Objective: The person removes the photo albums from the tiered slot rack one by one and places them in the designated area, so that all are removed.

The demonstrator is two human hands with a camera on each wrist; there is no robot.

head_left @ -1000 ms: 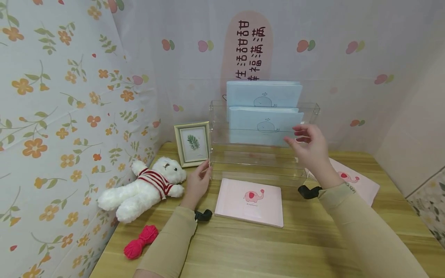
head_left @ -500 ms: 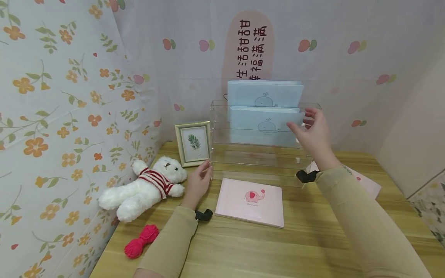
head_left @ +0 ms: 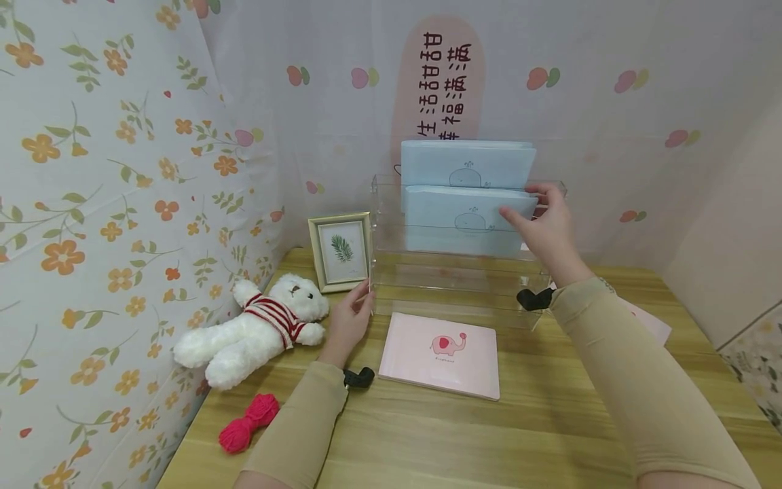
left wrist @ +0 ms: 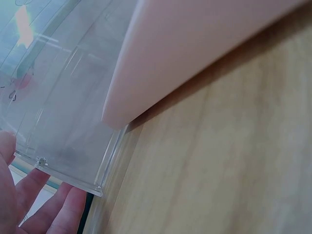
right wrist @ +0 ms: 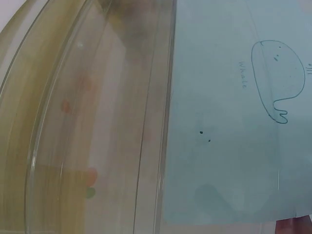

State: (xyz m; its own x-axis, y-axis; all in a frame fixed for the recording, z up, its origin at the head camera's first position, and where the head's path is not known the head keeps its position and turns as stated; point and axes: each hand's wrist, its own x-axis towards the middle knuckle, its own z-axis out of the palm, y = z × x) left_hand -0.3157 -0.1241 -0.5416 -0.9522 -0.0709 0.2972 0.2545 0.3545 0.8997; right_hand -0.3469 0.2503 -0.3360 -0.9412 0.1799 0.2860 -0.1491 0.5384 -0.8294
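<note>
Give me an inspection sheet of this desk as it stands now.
Surface: wooden table.
Work items: clear acrylic rack holding two blue whale books, front blue book; pink elephant book lying flat before it.
Clutter: teddy bear, red yarn, framed leaf picture.
Hands: left hand touches the rack's left edge; right hand pinches the front blue book's right edge.
Cables: nothing seen.
Surroundings: floral curtain on the left.

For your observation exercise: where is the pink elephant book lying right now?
In the head view, the pink elephant book lies flat on the wooden table, in front of the clear rack, beside the left hand.
</note>
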